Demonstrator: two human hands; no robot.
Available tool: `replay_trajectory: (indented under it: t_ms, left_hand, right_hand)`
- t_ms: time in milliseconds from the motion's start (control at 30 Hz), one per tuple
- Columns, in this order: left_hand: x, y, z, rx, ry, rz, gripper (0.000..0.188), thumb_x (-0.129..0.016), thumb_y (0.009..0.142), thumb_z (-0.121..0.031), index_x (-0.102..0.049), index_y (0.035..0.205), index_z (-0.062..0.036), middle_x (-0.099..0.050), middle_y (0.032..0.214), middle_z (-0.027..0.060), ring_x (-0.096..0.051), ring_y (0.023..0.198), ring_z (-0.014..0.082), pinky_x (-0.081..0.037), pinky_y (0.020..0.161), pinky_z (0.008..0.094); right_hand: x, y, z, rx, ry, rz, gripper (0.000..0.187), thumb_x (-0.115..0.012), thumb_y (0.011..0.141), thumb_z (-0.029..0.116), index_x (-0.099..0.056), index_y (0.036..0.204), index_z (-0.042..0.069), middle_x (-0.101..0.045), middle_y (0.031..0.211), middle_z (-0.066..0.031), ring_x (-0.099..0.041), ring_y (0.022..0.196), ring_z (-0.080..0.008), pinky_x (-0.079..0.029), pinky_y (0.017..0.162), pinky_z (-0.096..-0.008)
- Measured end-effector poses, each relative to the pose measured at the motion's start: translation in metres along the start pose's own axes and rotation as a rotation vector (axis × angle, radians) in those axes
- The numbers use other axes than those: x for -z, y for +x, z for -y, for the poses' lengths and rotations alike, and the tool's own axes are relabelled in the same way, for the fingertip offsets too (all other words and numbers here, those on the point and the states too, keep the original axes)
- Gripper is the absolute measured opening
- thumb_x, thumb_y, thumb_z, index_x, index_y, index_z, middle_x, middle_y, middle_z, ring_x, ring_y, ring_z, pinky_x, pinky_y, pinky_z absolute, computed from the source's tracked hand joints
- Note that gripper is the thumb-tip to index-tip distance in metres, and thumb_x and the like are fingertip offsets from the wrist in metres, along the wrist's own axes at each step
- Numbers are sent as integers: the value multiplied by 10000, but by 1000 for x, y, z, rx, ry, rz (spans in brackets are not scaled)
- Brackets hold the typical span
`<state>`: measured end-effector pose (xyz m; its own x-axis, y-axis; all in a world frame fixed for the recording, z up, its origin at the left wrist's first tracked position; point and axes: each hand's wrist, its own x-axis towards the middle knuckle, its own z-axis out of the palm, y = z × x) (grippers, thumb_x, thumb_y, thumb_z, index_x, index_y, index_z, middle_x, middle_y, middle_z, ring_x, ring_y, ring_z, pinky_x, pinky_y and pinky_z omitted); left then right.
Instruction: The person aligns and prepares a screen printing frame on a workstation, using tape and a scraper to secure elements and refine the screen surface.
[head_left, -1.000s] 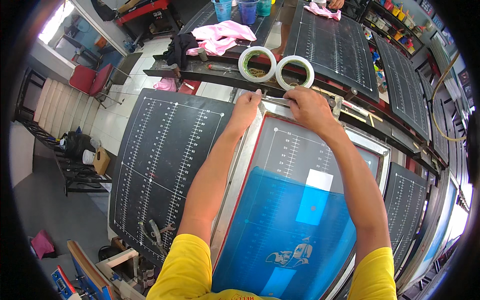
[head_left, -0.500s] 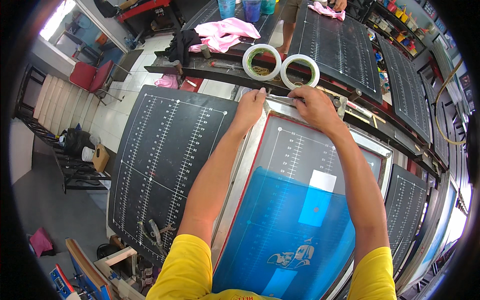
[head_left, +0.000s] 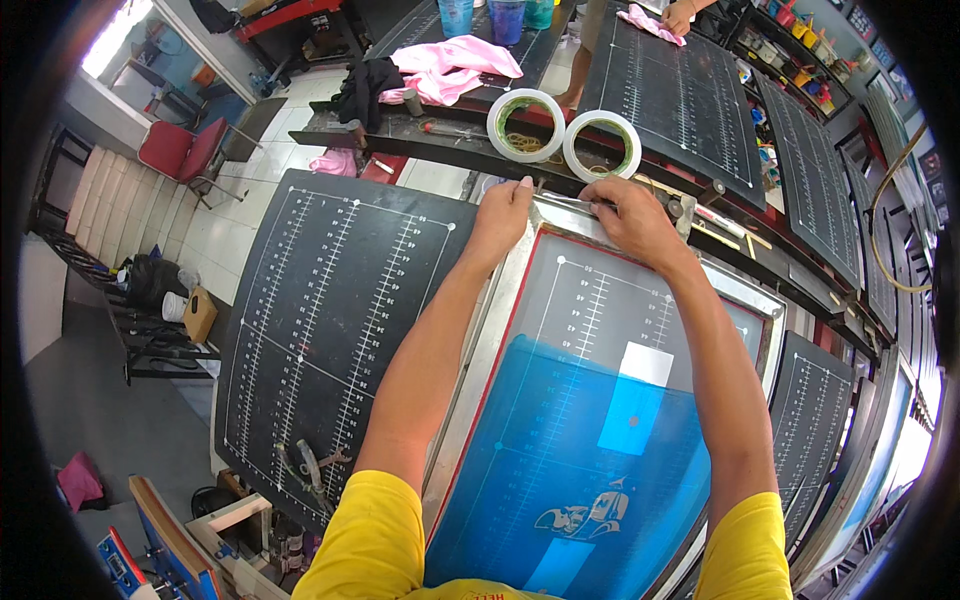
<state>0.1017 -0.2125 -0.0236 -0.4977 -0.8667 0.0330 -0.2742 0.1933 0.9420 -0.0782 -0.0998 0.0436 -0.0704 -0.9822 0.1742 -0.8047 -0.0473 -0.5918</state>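
A silk-screen frame [head_left: 490, 305] with a metal rim lies before me, its mesh [head_left: 560, 410] mostly coated blue with a small figure design. At the frame's far left corner, my left hand [head_left: 500, 222] is closed with the thumb up; whatever its fingers grip is hidden. My right hand [head_left: 636, 222] pinches the end of a slim silver wrench [head_left: 566, 203]. The wrench lies across the frame's far edge and points toward my left thumb, beside a small bolt [head_left: 541, 184]. Through the mesh shows a white strip [head_left: 646, 363] on the dark board below.
Two tape rolls [head_left: 526, 126] rest on the black rail [head_left: 450, 150] beyond my hands. A black gridded board [head_left: 340, 290] to the left bears clamps [head_left: 312, 465]. Pink cloth [head_left: 455, 68] and ink tubs [head_left: 505, 20] sit farther off. Another person's hand [head_left: 679, 18] touches a pink cloth [head_left: 650, 24].
The wrench's held end and my right hand have shifted slightly toward me. My left hand stays nearly still. At the far board, the other person's hand has come down onto the pink cloth.
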Motion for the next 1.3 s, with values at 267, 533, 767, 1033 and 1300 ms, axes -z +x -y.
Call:
replay_trajectory:
  t_ms: [267, 533, 767, 1033, 1300]
  left_hand:
    - [-5, 0, 6, 3, -112, -21, 476, -425, 1006, -345, -586, 875, 83, -609, 759, 176, -565, 728, 260, -430, 718, 395]
    - [-6, 3, 13, 27, -171, 31, 477, -422, 1012, -357, -575, 852, 66, -579, 747, 109, -505, 729, 184, -417, 706, 370]
    - [-2, 1, 7, 76, -159, 55, 456, -419, 1015, -339, -581, 858, 58, -569, 742, 99, -503, 737, 169, -415, 714, 359]
    - [-6, 3, 10, 19, -171, 0, 438, -425, 1009, -329, -596, 919, 64, -587, 772, 123, -529, 751, 198, -421, 727, 361]
    - [1, 0, -2, 130, -121, 121, 424, -411, 1024, -334, -620, 1009, 35, -607, 924, 58, -506, 883, 137, -403, 851, 311]
  right_hand:
    - [0, -1, 6, -13, -69, 9, 218, -545, 841, 91, -666, 1020, 61, -656, 1021, -134, -612, 992, -336, -475, 872, -435]
    - [4, 1, 19, -74, -216, 3, 200, -546, 840, 91, -687, 980, 60, -659, 1001, -118, -624, 962, -332, -481, 847, -447]
    - [5, 5, 28, -43, -220, 13, 195, -555, 844, 89, -690, 983, 65, -648, 989, -116, -623, 950, -335, -485, 831, -440]
    - [-6, 4, 11, 17, -101, -18, 200, -555, 838, 69, -687, 989, 71, -642, 972, -112, -620, 947, -334, -482, 824, -434]
    - [10, 34, 30, 76, -112, 121, 125, -583, 823, 49, -678, 878, -11, -675, 882, -185, -638, 856, -365, -493, 765, -422]
